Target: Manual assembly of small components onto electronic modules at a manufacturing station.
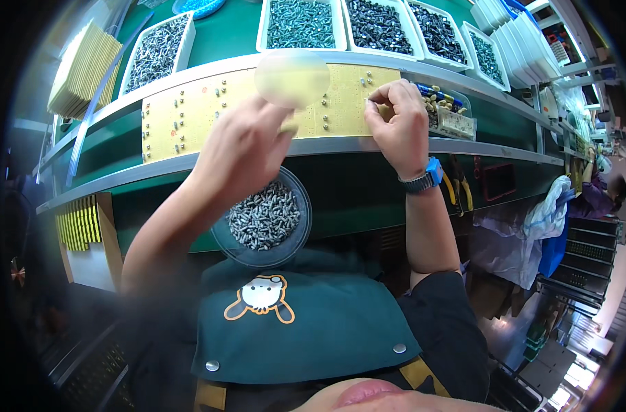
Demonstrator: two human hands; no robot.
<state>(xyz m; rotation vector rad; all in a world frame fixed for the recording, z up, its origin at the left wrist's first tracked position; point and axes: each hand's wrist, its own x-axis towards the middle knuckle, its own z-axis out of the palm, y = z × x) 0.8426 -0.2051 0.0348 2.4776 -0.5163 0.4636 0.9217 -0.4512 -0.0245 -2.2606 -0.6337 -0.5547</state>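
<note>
A long yellow circuit board (192, 127) lies across the bench between two metal rails, with small components standing on it in places. My left hand (247, 141) hovers over the board's middle, its fingers curled and partly smeared, so what they hold does not show. At the board's right end my right hand (401, 123) is closed in a pinch, thumb and forefinger meeting close to the surface; anything between them is too small to make out. Below my left hand sits a clear round bowl (306, 233) full of small grey cylindrical parts (265, 216). A pale blurred patch covers part of the board.
White bins of green parts (299, 24), black parts (378, 27) and silvery parts (158, 51) line the back. Yellow boards (86, 69) are stacked at left. Right of the board are a small parts tray (457, 125), yellow-handled pliers (457, 185) and a dark red-framed object (498, 180).
</note>
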